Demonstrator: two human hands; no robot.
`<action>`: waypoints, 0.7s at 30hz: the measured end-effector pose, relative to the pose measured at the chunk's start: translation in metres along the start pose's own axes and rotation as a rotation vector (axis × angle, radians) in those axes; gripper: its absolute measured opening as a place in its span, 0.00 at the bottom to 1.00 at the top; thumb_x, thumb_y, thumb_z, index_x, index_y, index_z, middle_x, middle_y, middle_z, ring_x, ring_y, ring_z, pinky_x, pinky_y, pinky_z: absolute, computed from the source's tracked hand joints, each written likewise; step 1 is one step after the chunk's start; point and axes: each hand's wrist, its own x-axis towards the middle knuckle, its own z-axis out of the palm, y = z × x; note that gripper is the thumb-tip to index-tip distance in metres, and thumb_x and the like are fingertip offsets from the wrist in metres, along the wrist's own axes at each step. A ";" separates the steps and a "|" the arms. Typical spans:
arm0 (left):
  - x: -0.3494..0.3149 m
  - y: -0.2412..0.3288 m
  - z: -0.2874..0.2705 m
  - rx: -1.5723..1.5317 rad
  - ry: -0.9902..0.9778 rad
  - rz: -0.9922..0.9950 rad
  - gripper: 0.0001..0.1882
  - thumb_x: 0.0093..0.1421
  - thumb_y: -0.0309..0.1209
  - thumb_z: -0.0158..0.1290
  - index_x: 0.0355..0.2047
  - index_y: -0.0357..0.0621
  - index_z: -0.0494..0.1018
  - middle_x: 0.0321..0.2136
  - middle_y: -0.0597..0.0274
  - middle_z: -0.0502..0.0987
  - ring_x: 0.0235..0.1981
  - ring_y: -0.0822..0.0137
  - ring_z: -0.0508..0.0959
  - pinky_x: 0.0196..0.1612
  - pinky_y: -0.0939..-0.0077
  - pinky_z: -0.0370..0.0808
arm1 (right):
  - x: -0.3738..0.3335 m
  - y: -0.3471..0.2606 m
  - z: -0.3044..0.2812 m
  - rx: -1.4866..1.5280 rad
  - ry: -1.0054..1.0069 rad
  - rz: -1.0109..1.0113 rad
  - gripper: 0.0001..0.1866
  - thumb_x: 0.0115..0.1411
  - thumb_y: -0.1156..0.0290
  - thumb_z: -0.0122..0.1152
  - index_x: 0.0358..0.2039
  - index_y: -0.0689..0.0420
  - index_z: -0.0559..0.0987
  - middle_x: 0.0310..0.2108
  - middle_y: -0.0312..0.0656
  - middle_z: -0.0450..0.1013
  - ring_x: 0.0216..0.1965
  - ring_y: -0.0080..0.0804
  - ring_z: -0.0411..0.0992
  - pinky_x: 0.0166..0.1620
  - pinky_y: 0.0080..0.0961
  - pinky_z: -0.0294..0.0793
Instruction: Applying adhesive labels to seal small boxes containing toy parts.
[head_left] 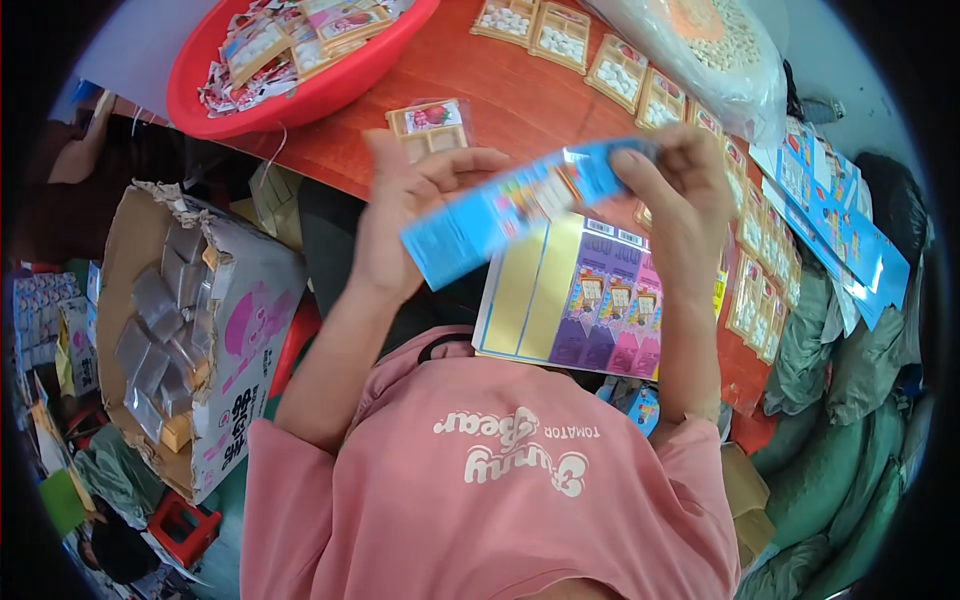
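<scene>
A long blue printed card strip (465, 232), slightly blurred, slants across the space between my hands. My right hand (690, 190) pinches its upper right end, thumb on the front face. The strip's lower left end lies against the palm of my left hand (398, 205). That hand is open, thumb raised and fingers reaching behind the strip. Just beyond it, a small compartment tray (432, 122) with a strawberry picture rests on the red table (350, 160). Below the strip, a printed sheet (520, 290) in cream, purple and pink lies at the table's near edge.
A red basin (300, 125) of packed trays and wrappers stands far left. Trays with white pieces (562, 42) line the table's far and right sides. A clear bag (715, 50) sits behind them. Blue sheets (850, 220) lie right; a carton (225, 330) of clear cases stands left.
</scene>
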 end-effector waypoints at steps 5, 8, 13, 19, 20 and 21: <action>0.005 0.035 -0.045 0.182 -0.047 0.160 0.44 0.58 0.65 0.33 0.46 0.28 0.67 0.38 0.48 0.76 0.37 0.60 0.78 0.37 0.70 0.77 | 0.033 0.040 0.040 0.123 0.022 0.090 0.11 0.52 0.80 0.61 0.35 0.59 0.70 0.29 0.38 0.73 0.28 0.21 0.72 0.31 0.18 0.73; 0.017 0.041 -0.064 0.856 0.345 0.406 0.29 0.59 0.51 0.47 0.48 0.37 0.68 0.40 0.53 0.76 0.42 0.56 0.76 0.46 0.64 0.73 | 0.040 0.053 0.043 0.398 0.047 0.111 0.09 0.53 0.80 0.60 0.34 0.58 0.71 0.30 0.38 0.73 0.29 0.22 0.72 0.31 0.16 0.74; 0.017 0.015 -0.051 1.978 0.038 0.820 0.37 0.49 0.53 0.55 0.54 0.44 0.64 0.56 0.51 0.62 0.59 0.52 0.58 0.61 0.52 0.53 | 0.050 0.056 0.020 0.621 0.151 0.059 0.08 0.55 0.81 0.57 0.34 0.56 0.70 0.30 0.37 0.73 0.30 0.21 0.73 0.30 0.14 0.74; 0.019 -0.012 -0.070 2.019 0.008 0.789 0.35 0.49 0.50 0.57 0.51 0.39 0.66 0.56 0.50 0.63 0.59 0.53 0.60 0.60 0.58 0.56 | 0.040 0.067 0.011 0.577 0.123 0.106 0.08 0.55 0.81 0.58 0.34 0.58 0.70 0.31 0.37 0.72 0.29 0.20 0.73 0.29 0.14 0.75; 0.018 -0.016 -0.072 2.020 0.009 0.789 0.35 0.49 0.50 0.57 0.51 0.39 0.66 0.56 0.50 0.63 0.59 0.53 0.60 0.60 0.58 0.56 | 0.038 0.069 0.009 0.571 0.127 0.108 0.09 0.55 0.81 0.58 0.35 0.58 0.70 0.31 0.37 0.72 0.29 0.20 0.72 0.29 0.14 0.75; 0.017 -0.019 -0.073 1.968 0.068 0.840 0.32 0.50 0.47 0.58 0.49 0.38 0.68 0.54 0.49 0.65 0.58 0.53 0.63 0.58 0.60 0.60 | 0.038 0.072 0.007 0.573 0.128 0.106 0.09 0.55 0.81 0.58 0.35 0.58 0.70 0.31 0.37 0.72 0.29 0.20 0.72 0.29 0.14 0.75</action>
